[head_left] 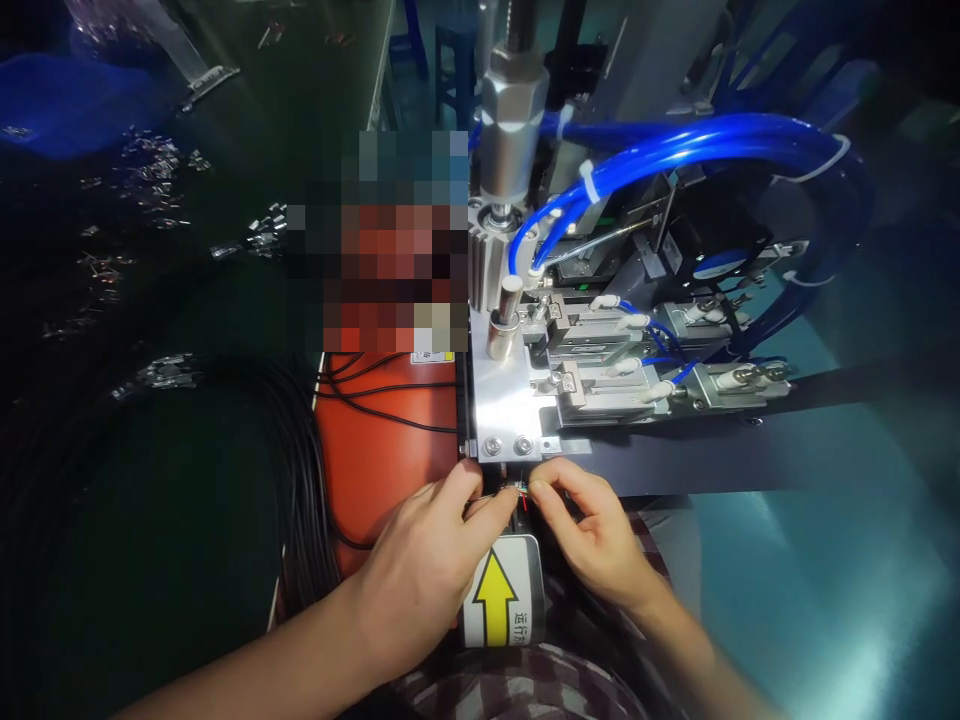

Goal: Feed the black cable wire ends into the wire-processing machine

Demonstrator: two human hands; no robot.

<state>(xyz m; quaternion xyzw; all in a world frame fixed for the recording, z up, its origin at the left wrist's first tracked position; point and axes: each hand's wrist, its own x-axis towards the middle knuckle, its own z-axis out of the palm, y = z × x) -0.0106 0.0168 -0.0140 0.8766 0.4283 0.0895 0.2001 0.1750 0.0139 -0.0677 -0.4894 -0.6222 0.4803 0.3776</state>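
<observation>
At the front of a metal machine head (pixel 510 405), both hands meet with their fingertips almost touching. My left hand (pixel 431 545) is closed, its thumb and index finger pinching at the end of a black cable (pixel 352 543) that runs in from the left. Thin coloured wires (pixel 524 503), one of them red, show between the two hands. The fingers of my right hand (pixel 589 515) are pinched together on these wires from the right. Just below the hands is a white label (pixel 529 575) with a yellow arrow. The fingertips hide part of the wire ends.
Blue air tubes (pixel 705 140) arch over pneumatic cylinders (pixel 615 390) on the right. An orange-red surface (pixel 390 440) with black cables lies left of the machine. Further left, a bundle of black cables (pixel 300 480) and small shiny metal pieces (pixel 169 372) rest on a dark green table.
</observation>
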